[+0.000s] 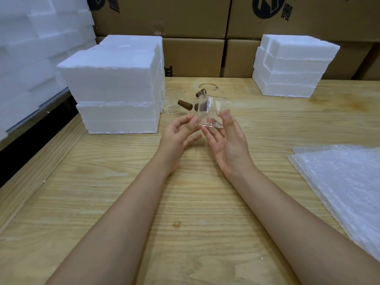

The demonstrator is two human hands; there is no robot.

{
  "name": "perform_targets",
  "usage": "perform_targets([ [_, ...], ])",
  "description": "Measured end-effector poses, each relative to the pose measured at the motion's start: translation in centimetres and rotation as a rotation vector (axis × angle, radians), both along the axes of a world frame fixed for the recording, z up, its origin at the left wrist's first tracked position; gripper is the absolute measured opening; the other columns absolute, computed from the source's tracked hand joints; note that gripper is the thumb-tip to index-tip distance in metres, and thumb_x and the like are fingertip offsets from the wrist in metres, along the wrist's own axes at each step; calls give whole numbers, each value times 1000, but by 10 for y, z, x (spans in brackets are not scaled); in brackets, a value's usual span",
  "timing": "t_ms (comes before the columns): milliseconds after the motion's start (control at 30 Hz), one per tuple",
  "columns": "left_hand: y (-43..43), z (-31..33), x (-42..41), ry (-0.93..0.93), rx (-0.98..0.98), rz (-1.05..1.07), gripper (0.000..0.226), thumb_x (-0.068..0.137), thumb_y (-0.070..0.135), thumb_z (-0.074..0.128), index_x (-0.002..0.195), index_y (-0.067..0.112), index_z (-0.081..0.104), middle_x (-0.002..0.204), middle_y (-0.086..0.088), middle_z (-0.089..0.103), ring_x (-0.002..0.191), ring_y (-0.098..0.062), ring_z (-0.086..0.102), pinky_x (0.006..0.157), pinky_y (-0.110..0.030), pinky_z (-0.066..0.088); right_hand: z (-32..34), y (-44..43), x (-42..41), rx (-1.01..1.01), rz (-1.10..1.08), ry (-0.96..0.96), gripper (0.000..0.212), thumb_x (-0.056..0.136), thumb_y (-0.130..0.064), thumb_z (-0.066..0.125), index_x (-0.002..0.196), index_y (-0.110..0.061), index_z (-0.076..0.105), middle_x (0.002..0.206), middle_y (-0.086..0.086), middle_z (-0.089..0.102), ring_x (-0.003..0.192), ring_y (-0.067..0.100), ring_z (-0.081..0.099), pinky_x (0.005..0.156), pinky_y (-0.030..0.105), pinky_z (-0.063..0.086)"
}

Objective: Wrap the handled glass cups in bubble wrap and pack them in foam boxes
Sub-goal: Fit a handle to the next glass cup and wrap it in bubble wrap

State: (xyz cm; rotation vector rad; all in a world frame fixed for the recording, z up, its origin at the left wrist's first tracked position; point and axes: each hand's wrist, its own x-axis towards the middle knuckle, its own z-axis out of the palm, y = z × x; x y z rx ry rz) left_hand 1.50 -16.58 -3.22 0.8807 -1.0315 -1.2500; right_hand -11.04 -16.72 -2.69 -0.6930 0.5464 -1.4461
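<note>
Two hands meet on one glass cup (212, 112) at twelve o'clock; right hand (228, 140) pinches it, thumb on the wall, fingers under the base; left hand (181, 132) curls loosely, thumb tip at the lower edge, grip unclear; probably light, rigid, slick, breakable; cradle body and base; bubble wrap (345, 182) waits at four o'clock.

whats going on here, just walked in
A person is holding a small clear glass cup just above the light wooden table, with the left hand and right hand gripping it near its base. It is not wrapped yet: the stack of clear bubble wrap sheets lies off to the right, away from both hands. More glass cups with brown handles wait behind, between two stacks of white foam boxes.
</note>
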Motion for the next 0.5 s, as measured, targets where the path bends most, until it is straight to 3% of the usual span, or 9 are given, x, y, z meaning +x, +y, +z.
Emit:
perform_targets([
  [133, -1, -2, 1, -107, -23, -84, 37, 76, 36, 59, 106, 16, 67, 100, 10, 73, 98, -6, 66, 91, -28, 52, 0, 2, 3, 23, 18, 21, 48, 74, -38, 64, 111, -8, 57, 113, 11, 62, 108, 31, 62, 88, 32, 55],
  [233, -1, -4, 0, -118, -45, -53, 42, 73, 35, 63, 110, 14, 66, 98, 12, 73, 97, -4, 66, 89, -24, 53, 1, 2, 3, 48, 0, 75, 59, 76, -42, 61, 122, -5, 55, 128, 7, 57, 111, 32, 61, 86, 32, 56],
  [400, -1, -3, -2, -104, -52, 27, 45, 69, 33, 68, 109, 11, 65, 92, 10, 74, 93, -2, 68, 91, -27, 54, 1, 2, 2, 30, -68, 217, 59, 67, -55, 62, 114, -21, 56, 104, -8, 62, 92, 16, 68, 83, 31, 56],
  [500, -2, -3, -2, -116, -55, 73, 49, 66, 31, 72, 111, 11, 65, 105, 5, 71, 100, -5, 67, 95, -31, 52, 2, 2, 4, 8, -137, 253, 85, 42, -66, 77, 109, -21, 51, 98, -3, 62, 89, 11, 65, 83, 27, 52],
])
